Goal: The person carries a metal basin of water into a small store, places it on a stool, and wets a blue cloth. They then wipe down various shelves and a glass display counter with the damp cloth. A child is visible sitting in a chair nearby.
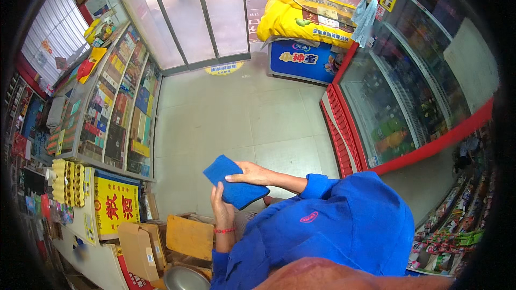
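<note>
A folded blue cloth (238,188) with a dark edge is held between both hands, in front of the blue garment on the person's body. My right hand (252,174) grips its upper right part, thumb lying on top. From below and to the left, my left hand (223,209) holds the cloth's lower left side, with a red beaded bracelet (224,230) round its wrist. The undersides of the fingers are partly hidden.
Left stand a glass display cabinet (121,100) of small boxes and a counter with egg trays (68,183). Cardboard boxes (139,249), a wooden board (189,237) and a metal basin (185,278) lie lower left. A red-framed glass-door cooler (387,100) stands right, glass doors (189,12) ahead.
</note>
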Tool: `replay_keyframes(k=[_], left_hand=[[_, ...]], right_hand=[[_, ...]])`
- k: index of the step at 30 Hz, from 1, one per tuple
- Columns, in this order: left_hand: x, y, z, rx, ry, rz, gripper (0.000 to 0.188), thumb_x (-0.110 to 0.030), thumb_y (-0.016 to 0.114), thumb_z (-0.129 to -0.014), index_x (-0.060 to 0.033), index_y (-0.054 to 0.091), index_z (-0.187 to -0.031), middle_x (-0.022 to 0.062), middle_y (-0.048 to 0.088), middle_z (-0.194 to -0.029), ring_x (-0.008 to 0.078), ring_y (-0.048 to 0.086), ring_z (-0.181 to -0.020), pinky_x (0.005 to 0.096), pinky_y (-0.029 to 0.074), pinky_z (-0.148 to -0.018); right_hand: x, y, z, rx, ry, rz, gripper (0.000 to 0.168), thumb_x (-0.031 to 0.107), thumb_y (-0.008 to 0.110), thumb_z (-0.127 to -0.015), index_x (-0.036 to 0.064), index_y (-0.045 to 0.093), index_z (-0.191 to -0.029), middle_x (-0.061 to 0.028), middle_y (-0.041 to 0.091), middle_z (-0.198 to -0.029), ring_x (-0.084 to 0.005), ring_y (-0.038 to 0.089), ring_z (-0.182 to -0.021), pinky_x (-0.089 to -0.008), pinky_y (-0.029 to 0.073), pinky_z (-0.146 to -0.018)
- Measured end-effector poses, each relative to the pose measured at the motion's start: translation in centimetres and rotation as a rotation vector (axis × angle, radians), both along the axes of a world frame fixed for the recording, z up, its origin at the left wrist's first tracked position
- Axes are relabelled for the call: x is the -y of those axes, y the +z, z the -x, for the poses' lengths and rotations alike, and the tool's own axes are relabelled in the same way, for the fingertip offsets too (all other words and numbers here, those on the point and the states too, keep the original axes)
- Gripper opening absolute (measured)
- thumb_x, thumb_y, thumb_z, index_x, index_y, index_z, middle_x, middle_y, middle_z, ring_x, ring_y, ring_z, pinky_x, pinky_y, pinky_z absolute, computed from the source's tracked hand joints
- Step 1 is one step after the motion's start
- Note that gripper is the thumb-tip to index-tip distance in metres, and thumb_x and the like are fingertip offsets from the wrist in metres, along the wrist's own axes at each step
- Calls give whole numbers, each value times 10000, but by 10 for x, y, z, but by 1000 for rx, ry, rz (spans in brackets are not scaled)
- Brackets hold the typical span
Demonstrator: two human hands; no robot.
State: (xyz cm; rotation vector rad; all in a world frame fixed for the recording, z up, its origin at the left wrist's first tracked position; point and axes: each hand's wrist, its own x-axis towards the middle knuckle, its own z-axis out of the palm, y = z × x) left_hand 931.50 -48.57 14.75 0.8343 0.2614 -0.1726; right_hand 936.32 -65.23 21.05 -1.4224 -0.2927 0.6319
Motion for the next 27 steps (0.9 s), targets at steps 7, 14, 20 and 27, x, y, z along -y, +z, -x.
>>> replay_keyframes(k=[7, 14, 20, 27], left_hand=[[-70, 10, -101, 62, 140, -83, 369, -160, 539, -945, 42, 466, -1245, 160, 571, -1150, 245, 577, -1031, 363, 480, -893], [-151, 18, -215, 133, 99, -2, 438, -200, 527, -956, 36, 402, -1304, 171, 525, -1222, 261, 546, -1093, 384, 469, -913], [-193, 28, -313, 90, 77, -13, 467, -305, 499, -973, 1, 396, -1311, 142, 522, -1224, 243, 538, -1103, 387, 462, -916], [-260, 43, -444, 45, 302, -78, 250, -252, 536, -959, -33, 557, -1078, 60, 592, -1021, 163, 581, -955, 330, 486, -828]], right_hand=[[-83, -21, -120, 238, 119, 234, 648, 369, 685, -803, 43, 459, -1316, -182, 600, -1175, -281, 590, -1060, -378, 471, -906], [-150, -13, -222, 366, -13, 372, 629, 322, 715, -791, 36, 469, -1294, -200, 616, -1136, -292, 614, -1026, -381, 497, -863], [-191, -2, -312, 385, -120, 389, 510, 286, 714, -799, 4, 548, -1190, -184, 663, -1009, -273, 640, -957, -377, 501, -822], [-258, -10, -451, 380, 114, 275, 528, 215, 744, -796, -3, 523, -1224, -125, 644, -1057, -184, 596, -977, -331, 478, -850]])
